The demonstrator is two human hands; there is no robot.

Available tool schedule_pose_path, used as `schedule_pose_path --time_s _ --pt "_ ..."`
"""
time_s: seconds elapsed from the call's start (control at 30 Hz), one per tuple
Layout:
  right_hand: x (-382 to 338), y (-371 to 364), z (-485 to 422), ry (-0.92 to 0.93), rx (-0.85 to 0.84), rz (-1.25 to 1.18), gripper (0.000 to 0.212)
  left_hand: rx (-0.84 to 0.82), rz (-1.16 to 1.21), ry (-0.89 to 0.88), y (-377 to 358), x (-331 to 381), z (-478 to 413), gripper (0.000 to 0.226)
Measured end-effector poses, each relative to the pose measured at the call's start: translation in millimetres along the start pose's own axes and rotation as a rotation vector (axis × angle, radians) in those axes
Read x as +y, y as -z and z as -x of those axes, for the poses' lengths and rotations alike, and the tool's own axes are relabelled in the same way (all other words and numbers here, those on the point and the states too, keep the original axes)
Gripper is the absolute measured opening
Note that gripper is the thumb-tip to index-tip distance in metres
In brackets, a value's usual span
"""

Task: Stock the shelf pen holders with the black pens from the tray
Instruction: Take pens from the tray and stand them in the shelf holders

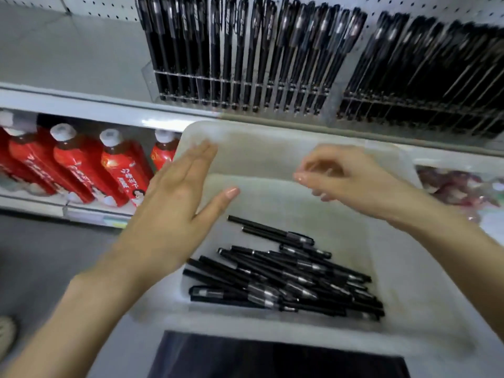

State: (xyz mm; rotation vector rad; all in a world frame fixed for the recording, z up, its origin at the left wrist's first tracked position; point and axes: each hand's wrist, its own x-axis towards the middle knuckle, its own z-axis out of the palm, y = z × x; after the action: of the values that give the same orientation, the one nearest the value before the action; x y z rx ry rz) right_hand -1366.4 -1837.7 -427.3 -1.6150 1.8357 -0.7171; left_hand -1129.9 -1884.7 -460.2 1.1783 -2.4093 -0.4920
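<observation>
Against a pegboard wall, clear shelf pen holders (245, 85) stand full, red bottles (81, 167) below, while black pens (286, 279) lie in the white tray (272, 148) under an open left hand (174, 208) and a loosely curled, empty right hand (351, 178).

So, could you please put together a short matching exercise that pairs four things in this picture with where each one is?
Things:
1. loose black pens
2. red bottles
3. left hand
4. clear pen holders

Places:
A. on the lower shelf at the left
B. on the upper shelf, filled with upright pens
C. piled in the near part of the white tray
D. open and flat above the tray's left edge, holding nothing

Pairs: 1-C, 2-A, 3-D, 4-B
</observation>
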Motion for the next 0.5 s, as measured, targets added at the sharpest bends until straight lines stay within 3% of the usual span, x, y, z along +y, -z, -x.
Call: schedule_pose_path --time_s 0.1,0.17,0.37,0.5 --pt "32 -19 38 -0.240 -0.210 0.005 0.039 -0.005 -0.104 0.001 -5 3 20 0.076" --pt "44 -31 51 -0.284 -0.247 0.016 0.035 -0.006 -0.168 0.016 -7 4 26 0.079" --pt "59 -53 45 -0.191 -0.131 0.095 0.024 0.003 -0.247 0.044 -11 2 29 0.086" --pt "66 -60 40 -0.138 -0.071 0.188 0.028 0.024 -0.261 0.053 -13 4 29 0.084"
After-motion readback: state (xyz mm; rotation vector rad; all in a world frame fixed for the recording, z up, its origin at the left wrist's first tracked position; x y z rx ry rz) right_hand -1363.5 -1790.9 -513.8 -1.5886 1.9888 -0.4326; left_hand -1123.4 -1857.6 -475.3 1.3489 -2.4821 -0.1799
